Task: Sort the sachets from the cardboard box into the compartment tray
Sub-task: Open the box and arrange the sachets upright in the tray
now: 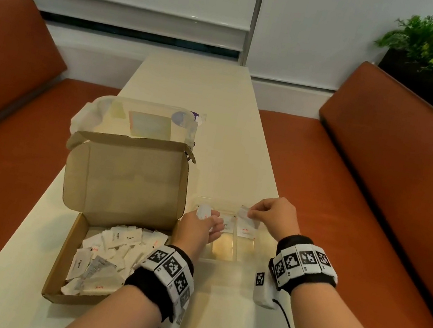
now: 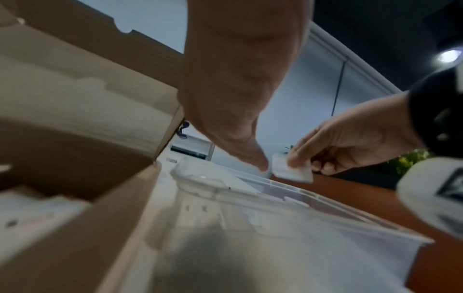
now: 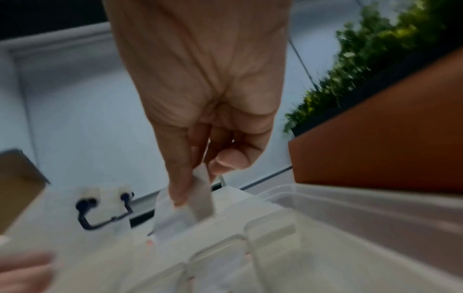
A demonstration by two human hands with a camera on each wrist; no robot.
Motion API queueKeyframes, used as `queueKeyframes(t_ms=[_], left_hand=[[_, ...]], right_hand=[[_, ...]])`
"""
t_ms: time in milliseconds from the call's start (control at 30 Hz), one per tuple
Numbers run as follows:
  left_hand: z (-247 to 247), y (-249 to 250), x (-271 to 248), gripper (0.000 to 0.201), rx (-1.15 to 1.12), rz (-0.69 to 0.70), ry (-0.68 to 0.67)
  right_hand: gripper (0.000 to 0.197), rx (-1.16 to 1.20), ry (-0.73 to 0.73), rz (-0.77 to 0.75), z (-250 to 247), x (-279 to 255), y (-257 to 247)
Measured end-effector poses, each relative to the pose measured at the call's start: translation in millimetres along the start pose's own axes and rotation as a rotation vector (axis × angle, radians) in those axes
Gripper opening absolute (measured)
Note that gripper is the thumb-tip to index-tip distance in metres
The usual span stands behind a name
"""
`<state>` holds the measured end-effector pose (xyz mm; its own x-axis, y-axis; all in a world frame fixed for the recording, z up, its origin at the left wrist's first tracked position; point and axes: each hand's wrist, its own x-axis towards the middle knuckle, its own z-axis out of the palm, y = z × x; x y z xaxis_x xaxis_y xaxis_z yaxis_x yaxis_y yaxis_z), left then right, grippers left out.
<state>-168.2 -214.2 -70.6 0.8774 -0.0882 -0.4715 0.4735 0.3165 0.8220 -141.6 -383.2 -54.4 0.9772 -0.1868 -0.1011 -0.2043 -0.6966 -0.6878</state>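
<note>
1. Sachet (image 1: 244,214) in transit: the right hand (image 1: 273,214) pinches its top edge between thumb and fingertips, so it hangs with its long axis roughly vertical, directly over the far end of the compartment tray (image 1: 258,246).
2. Governing relation: this sachet lies below the right-hand fingertips and above a far compartment that already holds a flat white sachet with red print. The coming move is judged to be a short, straight lowering and release. The right hand is the nearer hand to that compartment.
3. Second sachet (image 1: 204,211): the left hand (image 1: 199,228) grips it, a small white packet with a red mark, at the tray's left edge, next to the cardboard box (image 1: 62,261). Its long axis cannot be determined.
4. Appearance: the sachets are small, flat, white paper rectangles with crimped ends. Some carry red print, some black, and at least one in the box is grey.
5. Tray: clear plastic with thin dividers, standing on the table (image 1: 194,87) just right of the box. Two far compartments hold sachets; the near compartments appear unfilled.
6. Box: lid standing open at the far side, floor covered by a loose, overlapping pile of sachets. Sorting is judged to be at an early stage.
7. Risk, as a judgement: the light packet may land across a divider if released off-centre.
</note>
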Motion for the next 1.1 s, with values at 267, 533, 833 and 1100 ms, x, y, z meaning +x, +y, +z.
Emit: queueKeyframes(t_ms=[267,533,833,1100], left_hand=[[10.4,-26.2,-16.5,0.024,-0.048,-0.158,0.087],[6.5,-31.4,-24.3,0.014,-0.013,-0.083,0.109],[4.2,-27.7,-27.1,0.017,0.017,-0.067,0.098],[5.2,-24.5,-29.7,0.015,0.032,-0.067,0.077]], right_hand=[[0.017,-0.397,-0.156,0.119,10.7,18.9,-9.0],[0.021,-0.652,-0.244,0.104,29.1,20.9,-13.6],[0.022,-0.807,-0.259,0.093,32.8,20.4,-12.5],[0.022,-0.758,-0.217,0.097,28.7,13.7,-12.7]])
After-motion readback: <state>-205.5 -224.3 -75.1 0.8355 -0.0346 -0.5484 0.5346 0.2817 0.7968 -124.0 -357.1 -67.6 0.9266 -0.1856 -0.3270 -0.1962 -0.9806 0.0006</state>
